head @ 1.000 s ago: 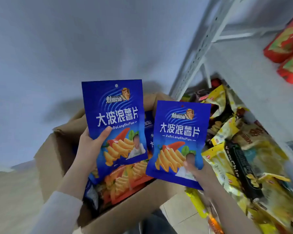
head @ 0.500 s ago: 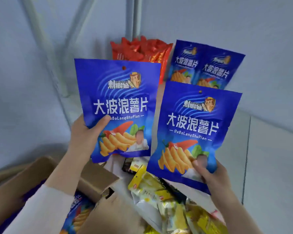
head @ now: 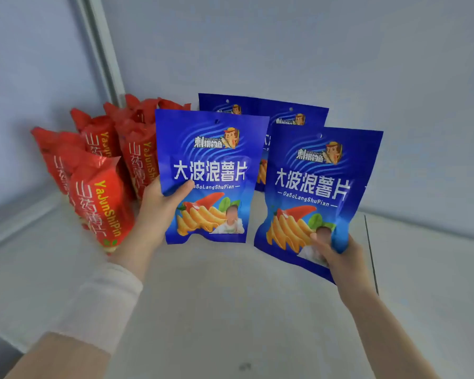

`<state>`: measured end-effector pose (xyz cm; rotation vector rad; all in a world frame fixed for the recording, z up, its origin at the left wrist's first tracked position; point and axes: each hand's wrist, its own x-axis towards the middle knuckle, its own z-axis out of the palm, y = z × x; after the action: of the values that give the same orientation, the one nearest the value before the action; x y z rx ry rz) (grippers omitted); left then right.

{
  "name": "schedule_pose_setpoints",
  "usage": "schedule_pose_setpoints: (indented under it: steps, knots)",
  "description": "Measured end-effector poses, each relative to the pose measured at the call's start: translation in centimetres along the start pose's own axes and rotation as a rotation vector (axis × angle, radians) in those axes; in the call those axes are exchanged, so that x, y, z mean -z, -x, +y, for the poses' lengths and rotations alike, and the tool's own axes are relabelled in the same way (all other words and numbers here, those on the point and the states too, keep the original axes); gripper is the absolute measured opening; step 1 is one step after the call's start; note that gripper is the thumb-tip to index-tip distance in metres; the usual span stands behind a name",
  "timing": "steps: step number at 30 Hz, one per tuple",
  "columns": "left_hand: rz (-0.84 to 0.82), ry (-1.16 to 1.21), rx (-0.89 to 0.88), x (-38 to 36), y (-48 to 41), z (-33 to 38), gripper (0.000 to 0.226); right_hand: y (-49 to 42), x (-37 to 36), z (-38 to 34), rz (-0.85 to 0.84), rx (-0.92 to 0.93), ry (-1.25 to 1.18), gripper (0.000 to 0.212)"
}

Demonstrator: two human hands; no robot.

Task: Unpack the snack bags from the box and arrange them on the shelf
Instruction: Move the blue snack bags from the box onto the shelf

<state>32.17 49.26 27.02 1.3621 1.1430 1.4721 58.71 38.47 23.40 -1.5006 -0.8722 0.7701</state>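
Now, left hand [head: 159, 212] grips blue bag [head: 211, 160]; right hand [head: 337, 250] pinches second blue bag [head: 318, 187] at 5 o'clock corner (both upright above shelf [head: 230, 310]); red bags [head: 99, 192] stand at 9 o'clock.

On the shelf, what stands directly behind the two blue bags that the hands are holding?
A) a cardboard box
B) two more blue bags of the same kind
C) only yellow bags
B: behind the left bag in the left hand and the right bag in the right hand, two more blue bags with the same print stand at the wall.
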Motion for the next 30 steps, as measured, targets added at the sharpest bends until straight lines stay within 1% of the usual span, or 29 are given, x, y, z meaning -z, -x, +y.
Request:
schedule_pose_setpoints:
  steps: [3,7,11,17,23,26,30]
  knots:
    - [-0.071,0.047,0.041,-1.0,-5.3,-2.1,0.026,-4.3,-2.6,-0.3,0.03,0.007,-0.003,0.011]
    - [-0.109,0.097,0.07,-3.0,-10.8,-5.0,0.031,-8.7,-5.4,0.1,0.051,0.008,0.04,0.012]
    - [-0.025,0.097,0.057,-5.0,-13.7,-7.6,0.029,-11.6,-6.7,0.8,0.06,0.005,0.036,0.014]
    - [0.127,0.019,-0.077,-7.0,-15.8,-8.7,0.03,-14.4,-7.4,1.5,0.047,-0.019,0.033,0.012]
    - [0.175,-0.059,-0.174,-8.1,-18.0,-9.6,0.033,-16.6,-7.4,1.5,0.034,-0.012,0.076,0.017]
    - [0.18,-0.12,-0.203,-8.7,-18.7,-10.4,0.033,-17.2,-7.4,1.5,0.089,0.007,0.095,0.017]
    - [0.2,-0.165,-0.242,-9.5,-19.6,-10.7,0.043,-17.7,-8.0,2.1,0.154,0.031,0.121,0.017]
